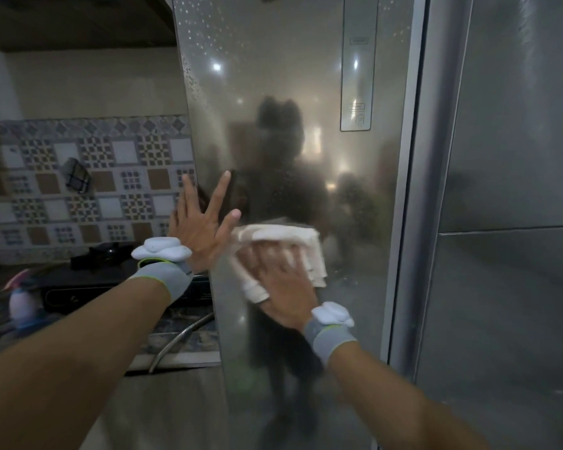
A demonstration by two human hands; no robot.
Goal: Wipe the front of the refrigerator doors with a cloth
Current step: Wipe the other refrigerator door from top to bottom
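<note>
The left refrigerator door (290,76) is a glossy silver panel that fills the middle of the view and mirrors a dark figure. A second door (507,141) stands to its right, past a vertical gap. My right hand (283,280) presses a folded cream cloth (293,235) flat against the left door at about mid height. My left hand (202,222) rests on the same door near its left edge, fingers spread, holding nothing. Both wrists wear grey bands with white pads.
A control panel (358,63) is set high in the left door. Left of the fridge lies a counter with a black gas stove (111,274), a metal hose (179,339) and a patterned tile wall (88,190).
</note>
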